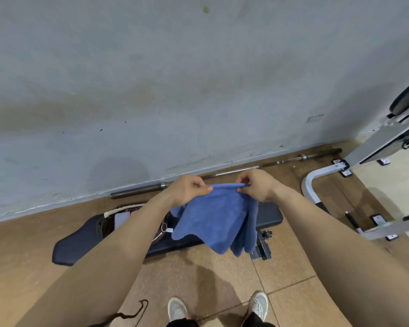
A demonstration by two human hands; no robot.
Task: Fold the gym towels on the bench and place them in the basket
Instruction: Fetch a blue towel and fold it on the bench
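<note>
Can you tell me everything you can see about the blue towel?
The blue towel looks soft and fuzzy, like terry cloth. It hangs in the air in several layers, and its lower corners droop in wavy folds. The left hand and the right hand each pinch one end of its top edge, which is stretched between them. It hangs in front of the dark bench. Whether it touches the bench cannot be told.
</note>
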